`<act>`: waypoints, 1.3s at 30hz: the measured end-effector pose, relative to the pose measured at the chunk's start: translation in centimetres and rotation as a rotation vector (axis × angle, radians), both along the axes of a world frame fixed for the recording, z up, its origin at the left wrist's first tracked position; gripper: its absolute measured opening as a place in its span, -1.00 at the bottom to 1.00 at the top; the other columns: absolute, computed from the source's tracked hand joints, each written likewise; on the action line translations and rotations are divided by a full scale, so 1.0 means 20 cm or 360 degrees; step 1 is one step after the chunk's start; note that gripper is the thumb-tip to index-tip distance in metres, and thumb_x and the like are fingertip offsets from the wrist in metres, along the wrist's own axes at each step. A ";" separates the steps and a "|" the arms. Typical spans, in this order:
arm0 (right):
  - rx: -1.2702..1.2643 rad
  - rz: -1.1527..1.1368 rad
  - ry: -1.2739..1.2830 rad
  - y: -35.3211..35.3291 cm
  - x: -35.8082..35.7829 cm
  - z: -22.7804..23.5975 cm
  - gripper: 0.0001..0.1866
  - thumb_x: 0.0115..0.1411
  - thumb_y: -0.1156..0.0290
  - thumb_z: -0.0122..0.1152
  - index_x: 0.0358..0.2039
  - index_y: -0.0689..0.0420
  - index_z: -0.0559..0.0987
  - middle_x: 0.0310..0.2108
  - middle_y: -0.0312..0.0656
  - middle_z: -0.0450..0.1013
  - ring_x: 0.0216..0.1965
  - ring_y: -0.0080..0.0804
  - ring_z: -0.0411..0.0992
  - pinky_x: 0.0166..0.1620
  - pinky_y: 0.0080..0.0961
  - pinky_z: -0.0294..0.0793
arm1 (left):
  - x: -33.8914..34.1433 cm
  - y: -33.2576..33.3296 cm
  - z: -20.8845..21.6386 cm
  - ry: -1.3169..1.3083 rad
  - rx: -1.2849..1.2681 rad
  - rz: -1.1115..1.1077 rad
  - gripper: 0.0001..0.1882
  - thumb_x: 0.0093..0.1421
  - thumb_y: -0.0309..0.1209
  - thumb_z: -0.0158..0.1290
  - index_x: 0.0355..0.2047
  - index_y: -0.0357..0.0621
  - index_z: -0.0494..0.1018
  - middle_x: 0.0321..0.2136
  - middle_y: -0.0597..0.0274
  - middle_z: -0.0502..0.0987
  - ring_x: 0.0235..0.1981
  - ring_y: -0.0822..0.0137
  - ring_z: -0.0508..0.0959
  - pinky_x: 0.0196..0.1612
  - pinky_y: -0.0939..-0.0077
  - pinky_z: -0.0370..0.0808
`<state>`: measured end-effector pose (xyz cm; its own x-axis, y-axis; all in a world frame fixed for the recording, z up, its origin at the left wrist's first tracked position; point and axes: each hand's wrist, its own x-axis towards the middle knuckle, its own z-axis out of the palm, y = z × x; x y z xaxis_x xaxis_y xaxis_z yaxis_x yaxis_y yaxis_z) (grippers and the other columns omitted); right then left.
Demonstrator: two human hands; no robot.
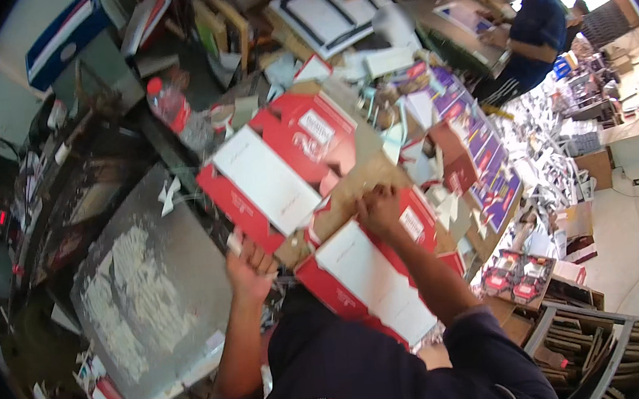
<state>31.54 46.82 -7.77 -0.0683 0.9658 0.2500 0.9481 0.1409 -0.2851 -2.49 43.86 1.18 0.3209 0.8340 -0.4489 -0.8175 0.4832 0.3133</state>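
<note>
A flat red-and-white printed carton blank (264,180) lies in front of me, with cut-out flaps on its far side. Nearer my body, a second red-and-white carton blank (375,283) is spread at a slant. Between the two shows a strip of brown board (350,196). My left hand (251,270) is closed, fingers curled, at the near left corner of the farther blank; a small pale bit shows by its thumb, and what it grips is unclear. My right hand (379,207) is closed, knuckles up, over the brown board at the nearer blank's far edge; what its fingers hold is hidden.
At left stands a grey metal plate (207,277) smeared with white paste. A plastic bottle with a red cap (169,106) lies beyond it. Purple printed sheets (490,154) and paper scraps cover the right side. A co-worker (531,29) works at the far right. Wooden racks (584,343) stand near right.
</note>
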 end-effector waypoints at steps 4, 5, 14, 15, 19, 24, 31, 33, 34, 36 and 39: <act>-0.0296 0.0014 -0.0170 0.00 -0.07 0.04 -0.68 0.24 0.09 0.19 -0.41 0.04 0.73 -0.20 -0.12 0.61 0.09 -0.09 0.37 0.21 0.10 0.14 | -0.04 -0.16 0.03 0.0514 -0.0236 -0.0063 -0.37 0.43 0.12 -0.20 -0.74 0.16 0.01 -0.81 0.47 -0.09 -0.80 0.46 -0.06 -0.68 0.44 -0.08; -0.0460 0.0028 -0.0119 0.01 -0.04 0.02 -0.66 0.25 0.05 0.16 -0.39 0.01 0.73 -0.14 -0.19 0.60 0.10 -0.11 0.36 0.21 0.11 0.13 | -0.01 -0.22 -0.02 0.0517 -0.0274 -0.0106 -0.38 0.43 0.13 -0.20 -0.73 0.15 0.04 -0.81 0.46 -0.07 -0.80 0.45 -0.04 -0.68 0.44 -0.07; -0.0170 0.0218 0.0414 -0.09 -0.05 0.36 -0.72 0.34 0.19 0.10 -0.14 0.08 0.64 0.07 -0.07 0.49 0.17 -0.04 0.34 0.24 0.04 0.23 | 0.71 -0.49 -0.33 0.0798 -0.0360 -0.1525 -0.41 0.39 0.21 -0.15 -0.65 0.11 0.20 -0.77 0.49 0.07 -0.80 0.48 0.06 -0.71 0.49 -0.02; -0.0149 0.0204 0.0453 -0.15 -0.03 0.38 -0.72 0.34 0.21 0.10 -0.14 0.10 0.64 0.05 -0.06 0.49 0.15 -0.04 0.35 0.22 -0.02 0.25 | 0.78 -0.49 -0.35 0.0806 -0.0342 -0.1680 -0.42 0.39 0.20 -0.15 -0.64 0.11 0.19 -0.76 0.49 0.07 -0.80 0.49 0.05 -0.69 0.50 -0.03; -0.0142 0.0007 0.0627 -0.49 0.10 0.40 -0.72 0.30 0.23 0.19 -0.14 0.17 0.65 -0.07 0.01 0.53 -0.01 0.07 0.44 0.08 -0.12 0.41 | 0.94 -0.47 -0.33 0.0768 -0.0216 -0.1990 -0.42 0.40 0.20 -0.16 -0.64 0.12 0.17 -0.75 0.52 0.04 -0.79 0.50 0.00 -0.67 0.51 -0.08; -0.0649 -0.0856 0.1683 -1.02 0.23 0.36 -0.57 0.43 0.09 0.03 0.07 0.15 0.56 0.04 -0.08 0.51 0.17 -0.22 0.38 0.16 -0.19 0.42 | 1.06 -0.42 -0.41 0.0479 -0.0425 -0.1699 -0.40 0.38 0.27 -0.22 -0.61 0.12 0.14 -0.76 0.51 -0.02 -0.80 0.48 -0.02 -0.69 0.48 -0.06; -0.0762 -0.1421 0.2613 -1.38 -0.05 0.39 -0.19 0.31 -0.04 0.17 0.41 0.10 0.12 0.21 -0.04 0.29 0.16 -0.16 0.33 0.12 -0.15 0.42 | 1.43 -0.51 -0.39 0.0318 -0.0694 -0.1091 -0.30 0.21 0.48 -0.21 -0.52 0.08 0.22 -0.74 0.45 0.09 -0.77 0.42 0.12 -0.67 0.47 0.12; -0.0301 -0.1278 0.1710 -1.41 -0.08 0.59 -0.15 0.33 0.02 0.15 0.44 0.13 0.03 0.16 -0.04 0.31 0.12 -0.20 0.33 0.12 -0.22 0.40 | 1.56 -0.46 -0.23 0.0153 -0.0741 -0.1055 -0.25 0.13 0.56 -0.21 -0.48 0.09 0.25 -0.74 0.44 0.09 -0.76 0.39 0.14 -0.65 0.43 0.13; -0.0099 -0.1170 0.1261 -1.41 -0.09 0.71 -0.14 0.33 0.05 0.14 0.46 0.15 -0.01 0.13 -0.04 0.32 0.10 -0.21 0.33 0.12 -0.26 0.39 | 1.64 -0.42 -0.13 0.0163 -0.0849 -0.1073 -0.25 0.10 0.58 -0.18 -0.54 0.11 0.23 -0.74 0.45 0.09 -0.76 0.40 0.13 -0.65 0.45 0.11; 0.0225 -0.1010 0.1417 -1.38 -0.08 0.94 -0.01 0.30 -0.06 0.12 0.49 0.17 -0.15 -0.02 -0.09 0.37 -0.05 -0.36 0.32 0.00 -0.38 0.37 | 1.76 -0.29 0.09 -0.0090 -0.0711 -0.1156 -0.25 0.05 0.58 -0.09 -0.66 0.15 0.15 -0.76 0.48 0.05 -0.77 0.44 0.09 -0.66 0.49 0.04; 0.0367 -0.0744 0.1835 -1.37 -0.10 1.16 0.17 0.23 -0.36 0.04 0.50 0.12 -0.27 -0.14 -0.14 0.39 -0.19 -0.46 0.34 -0.15 -0.49 0.40 | 1.91 -0.11 0.33 -0.0507 -0.0416 -0.1347 -0.23 0.05 0.52 0.03 -0.76 0.15 0.08 -0.81 0.51 -0.03 -0.80 0.51 0.01 -0.66 0.54 -0.07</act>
